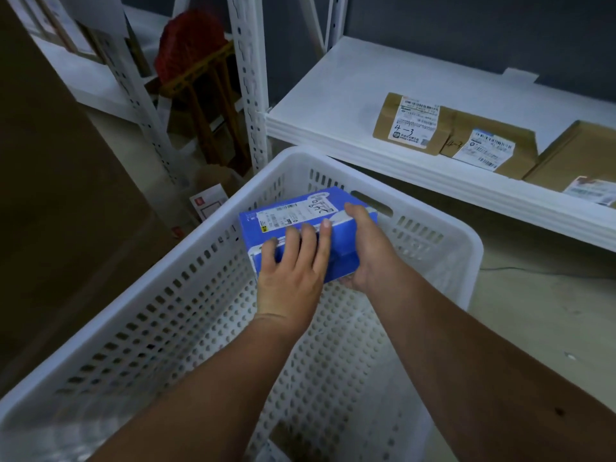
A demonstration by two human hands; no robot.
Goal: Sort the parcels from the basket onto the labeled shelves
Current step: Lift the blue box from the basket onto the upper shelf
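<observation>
Starting at your far left: a large brown cardboard surface (50, 181) fills that edge, dim and close. Beside it stand white perforated shelf uprights (250, 95), and behind them a red bristly thing (190, 45) sits on an orange-brown frame (206, 105); what it is, you cannot tell. A small white card with a red mark (208, 203) lies on the floor near the basket's corner.

Centre: the white perforated basket (160, 311) sits below you, its far rim just in front of the low shelf. Inside it, near the far wall, your two hands hold the blue parcel (293, 211), shipping label with handwriting facing up. Your left hand (293, 268) lies over the near face, fingers spread and bent onto it. Your right hand (363, 248) grasps the parcel's right end, thumb on top, fingers tucked beneath.

Right: the white shelf (333, 95) carries a brown labelled parcel marked "4-3" (413, 123), a second brown parcel (490, 150) touching it, and a third (580, 158) at the frame edge. A thin cable (520, 270) runs across the floor under the shelf.
</observation>
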